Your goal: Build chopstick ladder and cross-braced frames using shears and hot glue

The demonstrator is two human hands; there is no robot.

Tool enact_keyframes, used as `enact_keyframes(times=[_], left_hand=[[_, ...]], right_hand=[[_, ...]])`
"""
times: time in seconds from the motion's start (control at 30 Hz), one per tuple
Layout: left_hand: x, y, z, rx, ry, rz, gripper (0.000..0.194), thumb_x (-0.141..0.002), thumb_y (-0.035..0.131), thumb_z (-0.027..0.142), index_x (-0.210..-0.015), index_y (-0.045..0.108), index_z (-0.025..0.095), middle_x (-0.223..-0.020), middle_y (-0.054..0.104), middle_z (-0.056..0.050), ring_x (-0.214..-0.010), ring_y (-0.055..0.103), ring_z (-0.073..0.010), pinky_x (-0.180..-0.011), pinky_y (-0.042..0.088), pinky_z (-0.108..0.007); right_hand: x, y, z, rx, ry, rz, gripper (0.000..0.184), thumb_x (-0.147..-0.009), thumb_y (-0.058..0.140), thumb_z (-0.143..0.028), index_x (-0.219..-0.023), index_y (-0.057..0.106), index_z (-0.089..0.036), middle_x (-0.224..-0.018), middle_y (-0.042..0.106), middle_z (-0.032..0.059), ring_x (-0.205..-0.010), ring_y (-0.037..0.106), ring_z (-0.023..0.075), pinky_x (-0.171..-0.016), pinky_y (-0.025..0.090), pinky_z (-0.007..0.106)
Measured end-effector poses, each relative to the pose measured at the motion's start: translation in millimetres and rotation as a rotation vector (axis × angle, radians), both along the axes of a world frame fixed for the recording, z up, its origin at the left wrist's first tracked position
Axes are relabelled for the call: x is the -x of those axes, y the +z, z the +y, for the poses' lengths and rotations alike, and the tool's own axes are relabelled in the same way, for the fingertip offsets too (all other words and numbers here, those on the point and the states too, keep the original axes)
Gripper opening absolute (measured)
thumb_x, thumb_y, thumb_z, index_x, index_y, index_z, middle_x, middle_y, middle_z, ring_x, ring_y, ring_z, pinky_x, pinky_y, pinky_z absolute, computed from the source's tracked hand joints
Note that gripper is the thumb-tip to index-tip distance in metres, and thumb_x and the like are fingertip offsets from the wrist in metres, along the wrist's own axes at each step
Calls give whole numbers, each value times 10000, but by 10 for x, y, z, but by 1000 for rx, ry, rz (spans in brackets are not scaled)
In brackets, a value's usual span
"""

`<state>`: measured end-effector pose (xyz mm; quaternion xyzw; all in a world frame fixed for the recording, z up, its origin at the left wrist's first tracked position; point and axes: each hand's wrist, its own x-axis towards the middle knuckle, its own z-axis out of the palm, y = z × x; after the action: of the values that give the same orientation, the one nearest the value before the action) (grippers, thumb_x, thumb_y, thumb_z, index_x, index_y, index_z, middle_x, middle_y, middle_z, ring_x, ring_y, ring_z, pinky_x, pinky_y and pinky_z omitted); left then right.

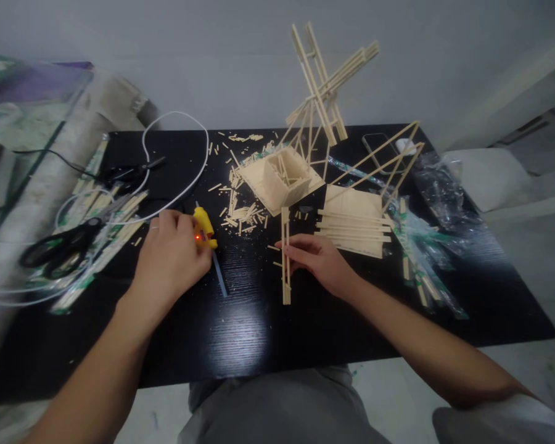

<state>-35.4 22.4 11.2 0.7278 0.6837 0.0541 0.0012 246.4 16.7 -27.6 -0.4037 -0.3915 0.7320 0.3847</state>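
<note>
My left hand point(173, 250) is closed round a yellow hot glue gun point(205, 227) at the left of the black table. A small red light shows on the gun, and a translucent glue stick point(221, 276) sticks out of it toward me. Between the fingertips of my right hand point(321, 262) is a narrow frame of thin wooden sticks point(285, 277), with two long sides joined at the ends. Beyond it stands a wooden stick model point(289, 176) with a boxy base on a square board and crossed blades on top. Short cut stick pieces point(243, 213) lie scattered beside that base.
Right of the model, several sticks point(351, 227) lie across a wooden board point(351, 200). Plastic-wrapped stick bundles point(425, 271) and a phone point(383, 153) are at the right. Black scissors point(62, 246), more sticks and a looping white cable point(206, 154) occupy the left.
</note>
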Motion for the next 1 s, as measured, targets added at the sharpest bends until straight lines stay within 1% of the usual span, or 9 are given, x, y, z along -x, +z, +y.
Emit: enact_keyframes(times=[0.1,0.17,0.27,0.4,0.63,0.73,0.83,0.93,1.0], left_hand=[[-153,32,-52,-144,-16,-258,216,-951,596,337,-1085,681,191,-1148,639,-177,-1120,644,-385,-943,542,-493],[-284,24,-101,-155,-75,-451,178,-1000,566,351,-953,672,216,-1009,661,-108,-992,661,-299,-898,534,-423],[-476,-35,-192,97,-188,-837,228,-1038,591,396,-991,723,217,-949,726,-58,-827,656,-206,-775,525,-332],[-651,-126,-280,397,-167,-1248,296,-1016,662,472,-1016,770,196,-842,726,-29,-701,643,-157,-651,522,-275],[-687,-210,-267,628,-86,-1616,289,-895,843,454,-918,789,171,-807,737,-29,-678,647,-127,-605,546,-227],[-651,-224,-248,702,-38,-1718,274,-869,878,425,-916,792,170,-805,724,-30,-683,645,-120,-570,538,-203],[-613,-217,-226,686,-7,-1748,261,-878,874,411,-929,786,170,-818,731,-42,-691,658,-128,-540,536,-193],[-589,-203,-199,639,19,-1752,272,-882,871,416,-928,783,162,-861,755,-59,-692,671,-129,-530,546,-191],[-584,-197,-184,625,43,-1764,288,-870,883,418,-914,776,155,-856,765,-61,-674,675,-124,-533,559,-191]], right_hand=[[8,8,-18,-4,20,-17,323,-780,967,-403,-974,819,-192,-806,758,-8,-700,706,133,-651,649,270],[18,15,-33,9,30,-10,344,-743,995,-388,-920,776,-191,-806,764,-13,-690,714,128,-643,644,259],[41,21,-59,40,36,9,403,-675,1037,-355,-859,720,-188,-785,764,-21,-668,715,120,-633,633,241],[70,16,-92,67,78,33,442,-626,1059,-354,-814,697,-182,-733,745,-30,-649,705,125,-626,633,251],[106,-17,-132,77,133,27,471,-627,1052,-431,-794,687,-183,-743,763,-8,-663,733,151,-621,655,286],[91,-15,-131,23,150,-27,456,-674,1019,-484,-816,697,-194,-772,778,11,-693,748,174,-643,650,310],[-23,51,-67,-228,80,-289,350,-821,914,-512,-863,727,-219,-798,778,25,-719,742,197,-681,621,336],[-263,191,68,-603,-11,-783,108,-929,820,-332,-941,760,-242,-928,803,50,-837,751,237,-822,593,392],[-455,299,162,-702,-17,-1083,56,-936,773,-220,-989,761,-228,-1031,810,83,-950,760,283,-891,570,428]])
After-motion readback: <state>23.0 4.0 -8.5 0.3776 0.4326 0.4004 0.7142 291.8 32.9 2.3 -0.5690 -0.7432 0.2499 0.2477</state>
